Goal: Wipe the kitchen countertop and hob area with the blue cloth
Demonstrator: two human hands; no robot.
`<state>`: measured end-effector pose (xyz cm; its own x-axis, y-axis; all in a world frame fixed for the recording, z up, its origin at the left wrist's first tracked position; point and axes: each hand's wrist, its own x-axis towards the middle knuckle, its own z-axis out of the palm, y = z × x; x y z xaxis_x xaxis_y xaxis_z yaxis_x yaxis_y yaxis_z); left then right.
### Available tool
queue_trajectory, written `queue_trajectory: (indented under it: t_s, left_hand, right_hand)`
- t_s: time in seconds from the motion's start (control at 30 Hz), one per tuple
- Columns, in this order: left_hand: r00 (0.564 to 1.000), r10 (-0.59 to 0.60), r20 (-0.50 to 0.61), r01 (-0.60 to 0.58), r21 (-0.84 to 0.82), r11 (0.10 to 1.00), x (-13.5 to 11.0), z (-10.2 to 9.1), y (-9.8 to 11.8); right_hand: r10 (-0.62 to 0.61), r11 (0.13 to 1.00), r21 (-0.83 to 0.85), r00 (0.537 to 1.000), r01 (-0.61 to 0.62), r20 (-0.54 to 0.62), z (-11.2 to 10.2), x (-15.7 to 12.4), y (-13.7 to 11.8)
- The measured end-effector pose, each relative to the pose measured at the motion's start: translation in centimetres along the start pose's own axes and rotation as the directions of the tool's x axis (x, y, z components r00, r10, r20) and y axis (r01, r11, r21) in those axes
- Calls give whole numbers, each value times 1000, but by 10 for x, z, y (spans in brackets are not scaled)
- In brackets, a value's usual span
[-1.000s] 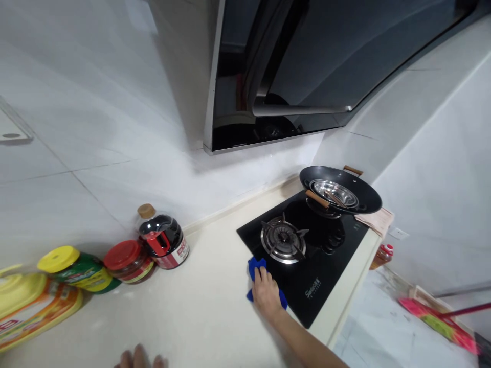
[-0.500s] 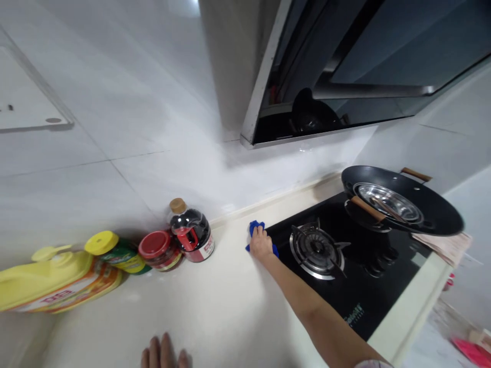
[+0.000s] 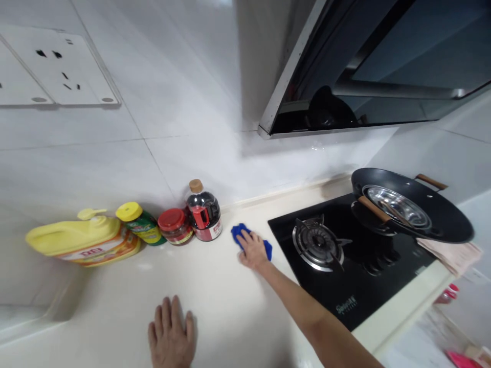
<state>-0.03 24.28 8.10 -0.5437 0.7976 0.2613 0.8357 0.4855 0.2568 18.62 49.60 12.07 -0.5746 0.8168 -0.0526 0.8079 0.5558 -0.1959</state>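
Observation:
My right hand (image 3: 251, 250) presses a blue cloth (image 3: 240, 234) onto the cream countertop (image 3: 215, 291), fingers laid over it, between the dark sauce bottle (image 3: 203, 217) and the black gas hob (image 3: 356, 266). My left hand (image 3: 171, 337) lies flat on the countertop near the front edge, fingers stretched out and holding nothing.
Along the wall stand a yellow jug (image 3: 84, 243) on its side, a yellow-capped green jar (image 3: 140, 225) and a red-lidded jar (image 3: 174, 227). A black wok (image 3: 412, 207) with a steel bowl sits on the far burner. A range hood (image 3: 376, 66) hangs above. Wall sockets (image 3: 57, 71) are at upper left.
My right hand has slid the blue cloth from the hob's front corner back along its left edge, then left onto the counter near the bottle. My left hand shows more fully.

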Motion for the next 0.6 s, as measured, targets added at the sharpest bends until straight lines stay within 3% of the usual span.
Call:
queue_trajectory:
  t_s: [0.17,0.3,0.47,0.6]
  left_hand:
    - [999,30,22,-31,12,999,1,-9,3]
    - [999,15,45,-15,6,1000,3,-17,10]
    - [998,10,67,-9,-21,1000,6,-24,19]
    - [991,4,130,-5,9,1000,10,-25,22]
  right_hand:
    - [-241,954,173,969,246,-48,19,-100,-63]
    - [-392,880,255,916,401,-87,21,-179,-87]
    - [-447,847,282,891,450,-82,22,-248,-67]
    - [-373,874,297,923,383,-92,34,-285,-31]
